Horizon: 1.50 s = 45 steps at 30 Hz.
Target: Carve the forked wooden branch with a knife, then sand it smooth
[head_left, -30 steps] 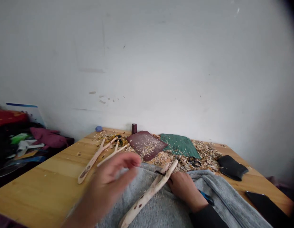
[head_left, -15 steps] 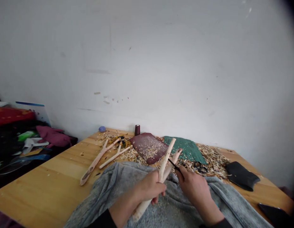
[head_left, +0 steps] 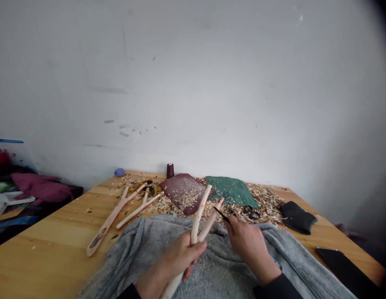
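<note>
My left hand point(head_left: 185, 254) is closed round a peeled, pale forked stick point(head_left: 199, 216), just below where its two prongs part. The prongs point up and away from me, and the lower end of the handle runs out of view. My right hand point(head_left: 247, 242) grips a small knife point(head_left: 222, 214) with a dark blade. That blade lies across the right prong, near its tip; whether it bites into the wood I cannot tell. Under both hands spreads a grey fleecy cloth point(head_left: 224, 270) sprinkled with shavings.
On the wooden table point(head_left: 58, 228) lie a larger forked stick point(head_left: 113, 216) and a smaller one point(head_left: 139, 210). Wood shavings point(head_left: 270, 203) surround maroon point(head_left: 185, 191) and green sheets point(head_left: 232, 191). A thread spool point(head_left: 170, 170), black piece point(head_left: 298, 217) and phone point(head_left: 345, 265) lie around.
The view has turned right, so the table's things appear further left. Along the right prong, the knife has moved closer to the tip. Both hands keep their hold.
</note>
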Tool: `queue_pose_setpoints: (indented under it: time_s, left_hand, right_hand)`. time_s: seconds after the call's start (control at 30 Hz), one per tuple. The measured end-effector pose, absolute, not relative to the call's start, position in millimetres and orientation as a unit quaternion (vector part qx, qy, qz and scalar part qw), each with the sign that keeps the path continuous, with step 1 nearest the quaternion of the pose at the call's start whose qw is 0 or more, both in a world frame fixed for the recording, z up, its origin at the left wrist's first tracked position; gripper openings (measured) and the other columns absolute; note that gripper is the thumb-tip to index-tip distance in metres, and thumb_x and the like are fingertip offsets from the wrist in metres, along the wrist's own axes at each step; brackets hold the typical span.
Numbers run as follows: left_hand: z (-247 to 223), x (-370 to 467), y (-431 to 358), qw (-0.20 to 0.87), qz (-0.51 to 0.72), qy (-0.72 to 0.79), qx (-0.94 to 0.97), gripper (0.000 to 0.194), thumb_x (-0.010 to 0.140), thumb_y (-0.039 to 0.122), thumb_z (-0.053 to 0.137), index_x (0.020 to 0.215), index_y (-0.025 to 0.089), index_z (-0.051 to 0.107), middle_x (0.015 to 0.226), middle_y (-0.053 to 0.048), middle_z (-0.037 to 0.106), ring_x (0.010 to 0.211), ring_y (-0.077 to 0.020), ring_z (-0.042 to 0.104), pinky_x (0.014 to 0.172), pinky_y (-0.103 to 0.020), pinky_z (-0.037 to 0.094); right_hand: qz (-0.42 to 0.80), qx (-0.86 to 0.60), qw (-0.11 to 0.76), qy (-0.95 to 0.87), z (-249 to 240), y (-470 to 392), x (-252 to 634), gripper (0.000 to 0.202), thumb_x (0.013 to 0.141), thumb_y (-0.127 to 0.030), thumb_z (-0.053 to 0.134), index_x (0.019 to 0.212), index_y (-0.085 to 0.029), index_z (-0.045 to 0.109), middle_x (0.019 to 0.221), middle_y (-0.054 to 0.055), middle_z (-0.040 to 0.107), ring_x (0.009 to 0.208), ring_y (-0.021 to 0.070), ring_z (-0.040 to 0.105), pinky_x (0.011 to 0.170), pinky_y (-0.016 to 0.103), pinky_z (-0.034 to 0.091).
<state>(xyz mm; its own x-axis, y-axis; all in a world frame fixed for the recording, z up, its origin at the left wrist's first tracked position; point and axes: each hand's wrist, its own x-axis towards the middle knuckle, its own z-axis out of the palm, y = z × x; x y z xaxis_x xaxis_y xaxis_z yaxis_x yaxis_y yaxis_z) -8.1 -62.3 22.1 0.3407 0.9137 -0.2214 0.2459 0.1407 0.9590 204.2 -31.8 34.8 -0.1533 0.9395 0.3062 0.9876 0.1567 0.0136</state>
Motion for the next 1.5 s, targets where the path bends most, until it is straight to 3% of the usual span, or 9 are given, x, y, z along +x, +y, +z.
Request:
queue_pose_setpoints:
  time_s: [0.23, 0.47, 0.83, 0.97, 1.2, 1.5]
  left_hand:
    - [12.5, -5.5, -59.5, 0.562, 0.284, 0.509, 0.586, 0.037, 0.084, 0.057, 0.055, 0.077, 0.023, 0.045, 0.052, 0.010, 0.047, 0.030, -0.0070, 0.040, 0.028, -0.020, 0.030]
    - [17.5, -2.7, -67.0, 0.540, 0.274, 0.513, 0.608, 0.026, 0.085, 0.046, 0.058, 0.085, 0.022, 0.046, 0.053, 0.009, 0.047, 0.030, -0.0070, 0.040, 0.030, -0.019, 0.028]
    - [16.3, -5.4, -65.7, 0.483, 0.258, 0.511, 0.663, 0.027, 0.089, 0.045, 0.049, 0.091, 0.019, 0.052, 0.053, 0.007, 0.046, 0.033, -0.0096, 0.044, 0.031, -0.021, 0.030]
    - [15.5, -5.6, -65.6, 0.500, 0.279, 0.494, 0.654, 0.030, 0.088, 0.051, 0.049, 0.087, 0.021, 0.049, 0.056, 0.008, 0.046, 0.032, -0.0071, 0.040, 0.031, -0.020, 0.028]
    - [13.9, -5.1, -63.1, 0.505, 0.277, 0.508, 0.641, 0.037, 0.085, 0.059, 0.049, 0.081, 0.022, 0.045, 0.054, 0.010, 0.046, 0.032, -0.0070, 0.041, 0.031, -0.020, 0.026]
    - [17.3, -6.3, -63.7, 0.489, 0.272, 0.507, 0.656, 0.031, 0.087, 0.051, 0.047, 0.089, 0.020, 0.050, 0.052, 0.010, 0.045, 0.034, -0.0077, 0.042, 0.035, -0.020, 0.030]
  right_hand:
    - [-0.044, -0.530, 0.118, -0.838, 16.4, -48.5, 181.8, 0.021, 0.096, -0.025, 0.045, 0.086, -0.025, 0.063, 0.077, 0.002, 0.073, 0.069, 0.0191, 0.071, 0.053, 0.024, 0.035]
    - [-0.059, -0.643, 0.091, -0.758, 21.2, -26.4, 207.3, 0.029, 0.101, -0.035, 0.034, 0.092, -0.024, 0.060, 0.083, 0.006, 0.074, 0.073, 0.0257, 0.073, 0.052, 0.027, 0.036]
    - [-0.044, -0.621, 0.065, -0.780, 25.1, -34.2, 197.4, 0.031, 0.102, -0.037, 0.033, 0.097, -0.024, 0.061, 0.081, 0.006, 0.074, 0.076, 0.0280, 0.073, 0.057, 0.029, 0.043]
    - [-0.068, -0.660, 0.071, -0.745, 35.4, -31.2, 204.7, 0.031, 0.102, -0.037, 0.034, 0.096, -0.023, 0.060, 0.080, 0.007, 0.074, 0.076, 0.0281, 0.073, 0.057, 0.029, 0.043]
    - [-0.057, -0.605, 0.087, -0.789, 31.1, -45.8, 188.1, 0.022, 0.100, -0.029, 0.039, 0.095, -0.022, 0.059, 0.082, 0.005, 0.073, 0.073, 0.0225, 0.072, 0.056, 0.025, 0.039]
    - [-0.104, -0.648, 0.102, -0.747, 35.5, -38.4, 196.5, 0.020, 0.101, -0.031, 0.039, 0.095, -0.021, 0.056, 0.078, 0.005, 0.073, 0.067, 0.0223, 0.071, 0.049, 0.025, 0.031]
